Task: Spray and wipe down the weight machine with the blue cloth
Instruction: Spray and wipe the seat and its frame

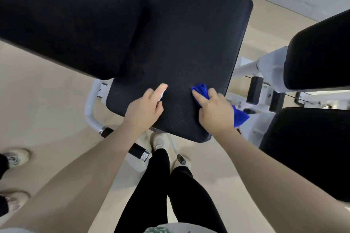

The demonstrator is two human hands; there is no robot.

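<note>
Wiping seat pad [180, 43], near edge.
My right hand [216, 109] pinches blue cloth [200, 91]; left hand [145, 108] clasps something white, likely sprayer; remaining pads look untouched.

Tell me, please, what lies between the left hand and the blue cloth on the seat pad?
Nothing but bare black seat pad: in the head view, an unbroken strip of it separates the left hand from the blue cloth held in the right hand.

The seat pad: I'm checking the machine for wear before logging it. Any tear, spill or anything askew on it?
Nothing stands out. The seat pad looks intact and dry, with no tear or puddle. The right hand presses the blue cloth on its near edge.
</note>
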